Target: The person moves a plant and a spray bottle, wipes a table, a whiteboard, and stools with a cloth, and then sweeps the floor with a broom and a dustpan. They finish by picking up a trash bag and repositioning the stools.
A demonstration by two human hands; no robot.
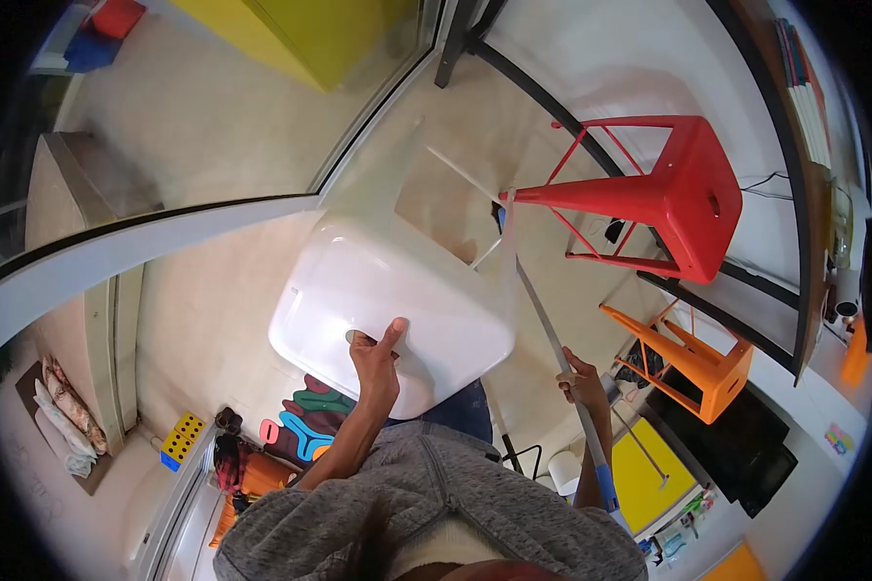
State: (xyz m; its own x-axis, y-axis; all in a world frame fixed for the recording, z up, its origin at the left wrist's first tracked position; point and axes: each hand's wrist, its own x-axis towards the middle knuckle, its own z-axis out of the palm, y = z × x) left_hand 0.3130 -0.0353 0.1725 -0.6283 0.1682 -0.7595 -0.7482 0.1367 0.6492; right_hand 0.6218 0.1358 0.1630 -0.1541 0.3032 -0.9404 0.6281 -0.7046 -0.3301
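A white metal stool (pixel 358 271) stands in front of me, its glossy seat facing up at me and its legs reaching toward the glass partition. My left hand (pixel 373 366) grips it by the hole in the seat, fingers inside and thumb on top. In my right hand (pixel 583 380) is a long grey pole (pixel 545 315) with a blue end (pixel 607 486), held at a slant beside the stool. The fingers wrap round the shaft. Its far end runs down behind the stool's leg, where the pole's head is largely hidden.
A red stool (pixel 688 198) and a smaller orange stool (pixel 712 373) are on the right, by a black-framed shelf (pixel 794 184). The glass partition's white frame (pixel 165 228) crosses the left. A colourful mat (pixel 310 421) lies near my feet.
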